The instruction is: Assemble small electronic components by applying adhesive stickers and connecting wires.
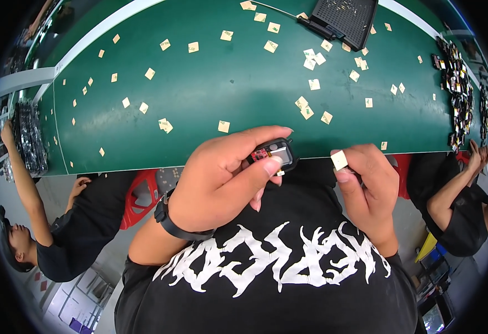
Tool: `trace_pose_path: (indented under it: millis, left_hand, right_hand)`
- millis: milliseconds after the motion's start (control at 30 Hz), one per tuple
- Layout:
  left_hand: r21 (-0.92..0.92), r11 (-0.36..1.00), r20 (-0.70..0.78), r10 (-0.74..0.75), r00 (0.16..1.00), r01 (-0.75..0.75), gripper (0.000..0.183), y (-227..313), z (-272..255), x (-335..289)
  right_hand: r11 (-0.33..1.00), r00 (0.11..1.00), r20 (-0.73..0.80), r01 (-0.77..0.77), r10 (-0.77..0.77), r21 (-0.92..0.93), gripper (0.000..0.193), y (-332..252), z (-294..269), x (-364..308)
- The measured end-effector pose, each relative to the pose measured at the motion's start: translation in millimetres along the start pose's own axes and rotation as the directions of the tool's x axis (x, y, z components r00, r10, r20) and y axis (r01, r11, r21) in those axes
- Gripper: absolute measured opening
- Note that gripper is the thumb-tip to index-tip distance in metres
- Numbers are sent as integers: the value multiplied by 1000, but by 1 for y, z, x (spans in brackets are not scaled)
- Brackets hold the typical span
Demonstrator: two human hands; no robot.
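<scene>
- Device (pixel 280 152) is held by left hand (pixel 213 172) near tabletop's (pixel 199 100) near edge; likely light, stiff; best gripped by rim.
- Square (pixel 339 160) is pinched by right hand (pixel 374 179); likely flimsy.

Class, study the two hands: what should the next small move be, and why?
Probably the right hand should drop the pale square onto the green table: similar squares lie scattered there, and the left hand alone holds the small black device.
</scene>
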State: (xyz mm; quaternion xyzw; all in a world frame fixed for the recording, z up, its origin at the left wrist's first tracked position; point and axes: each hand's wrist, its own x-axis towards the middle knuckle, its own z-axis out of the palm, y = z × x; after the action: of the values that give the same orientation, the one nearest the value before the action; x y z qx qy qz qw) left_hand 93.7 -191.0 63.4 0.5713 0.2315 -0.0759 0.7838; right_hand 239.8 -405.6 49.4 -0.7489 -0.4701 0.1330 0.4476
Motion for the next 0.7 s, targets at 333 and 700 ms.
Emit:
trace_pose_path:
  millis: [333,700]
  left_hand:
    - [365,904,147,178,973,-221,55,10,-7,-14]
    - [663,654,44,451,891,-364,32,9,-18,1]
  right_hand:
    - [980,995,54,94,-85,-178,31,-1,-5,-2]
    - [974,999,25,40,-35,-221,22,9,-11,6]
